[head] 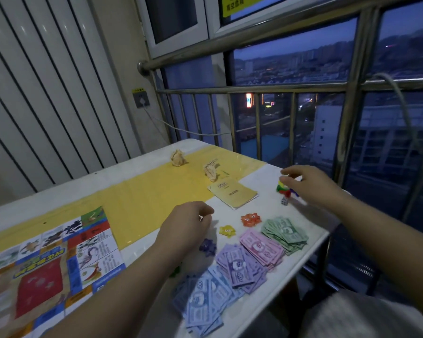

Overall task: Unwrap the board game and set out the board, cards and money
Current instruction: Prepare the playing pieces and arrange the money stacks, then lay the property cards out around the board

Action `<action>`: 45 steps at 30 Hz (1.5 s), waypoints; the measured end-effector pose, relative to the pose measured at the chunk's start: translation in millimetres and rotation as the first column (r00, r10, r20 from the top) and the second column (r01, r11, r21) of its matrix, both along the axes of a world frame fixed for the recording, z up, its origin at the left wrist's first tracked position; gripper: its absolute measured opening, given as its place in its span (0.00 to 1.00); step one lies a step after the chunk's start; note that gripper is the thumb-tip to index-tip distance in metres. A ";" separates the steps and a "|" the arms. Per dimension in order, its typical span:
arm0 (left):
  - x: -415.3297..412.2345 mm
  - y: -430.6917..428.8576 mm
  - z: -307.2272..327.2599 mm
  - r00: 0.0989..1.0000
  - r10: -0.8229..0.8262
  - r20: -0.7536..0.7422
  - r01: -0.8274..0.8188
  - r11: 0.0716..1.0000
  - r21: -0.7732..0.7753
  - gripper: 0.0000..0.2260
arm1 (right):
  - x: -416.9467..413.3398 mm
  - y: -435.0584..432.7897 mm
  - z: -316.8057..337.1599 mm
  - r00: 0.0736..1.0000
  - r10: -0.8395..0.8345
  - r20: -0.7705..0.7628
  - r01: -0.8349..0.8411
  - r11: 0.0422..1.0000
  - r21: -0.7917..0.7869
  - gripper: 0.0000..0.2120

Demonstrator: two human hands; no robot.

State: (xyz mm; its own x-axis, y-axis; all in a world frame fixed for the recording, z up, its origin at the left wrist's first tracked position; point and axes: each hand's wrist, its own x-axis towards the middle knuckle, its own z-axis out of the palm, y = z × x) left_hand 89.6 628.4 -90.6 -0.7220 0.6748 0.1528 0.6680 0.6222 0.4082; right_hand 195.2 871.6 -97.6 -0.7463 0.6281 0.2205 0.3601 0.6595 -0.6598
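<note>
While your left hand (188, 228) is hanging just above the tabletop (144, 191) with its fingers curled in, a small pale speck is showing at the fingertips, and I cannot tell whether you are pinching anything. Your right hand (310, 186) is reaching over the coloured playing pieces (282, 187) near the far right edge, with fingers bending down onto them. The blur is hiding whether you are gripping them or only touching them. A die (284, 201) is lying just beside those pieces, and the yellow booklet (232, 192) is lying flat farther back, between your two hands. To the right of your left hand, the orange tokens (250, 219), a yellow token (227, 231) and a purple token (207, 247) are sitting apart from one another. The play money (242, 267) is spreading along the right edge in four loose heaps: the green pile (285, 234), pink pile (261, 247), purple pile (239, 263) and blue pile (203, 301). The board (47, 264) is lying unfolded and flat at the left, well apart from the money. Two crumpled paper balls (178, 157) are resting on the yellow band at the far side.
</note>
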 end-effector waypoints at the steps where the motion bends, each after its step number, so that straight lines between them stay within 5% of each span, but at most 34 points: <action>1: 1.0 4.9 0.0 1.000 -0.006 -0.005 0.006 0.999 0.037 0.12 | 2.8 10.8 -6.1 0.999 -0.024 0.049 0.023 0.999 0.025 0.22; 7: 7.2 34.6 -1.7 0.996 -0.057 0.068 0.048 0.990 0.129 0.11 | 0.6 24.9 -26.1 0.958 0.051 0.281 -0.110 0.974 0.200 0.44; 22: 19.9 60.6 -5.7 0.984 -0.093 0.151 0.058 0.974 0.220 0.09 | -21.3 13.2 -30.0 0.926 0.238 0.294 -0.352 0.827 0.438 0.11; 34: 33.3 34.0 15.1 0.975 -0.119 0.190 0.056 0.949 0.309 0.08 | -20.2 4.9 -22.8 0.938 0.199 0.284 -0.318 0.819 0.477 0.13; 38: 36.0 15.1 29.0 0.963 -0.112 0.244 0.018 0.934 0.357 0.08 | -24.0 8.1 -16.1 0.945 0.156 0.288 -0.259 0.894 0.365 0.14; 41: 37.7 -10.0 42.7 0.906 -0.140 0.399 -0.068 0.884 0.463 0.09 | -30.1 -8.7 6.6 0.976 0.185 0.116 -0.204 0.962 0.181 0.18; 45: 42.3 -51.4 65.4 0.686 -0.236 0.688 -0.359 0.713 0.603 0.09 | -38.7 -87.1 58.6 0.921 0.385 -0.057 -0.368 0.909 0.197 0.19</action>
State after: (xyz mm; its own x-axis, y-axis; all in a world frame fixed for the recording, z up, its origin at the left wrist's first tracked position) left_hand 132.0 577.0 -25.2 -0.8343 0.5506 -0.0286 -0.0239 0.0157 0.9996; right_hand 156.5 784.4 -39.0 -0.8905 0.2477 0.3818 0.0049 0.8440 -0.5363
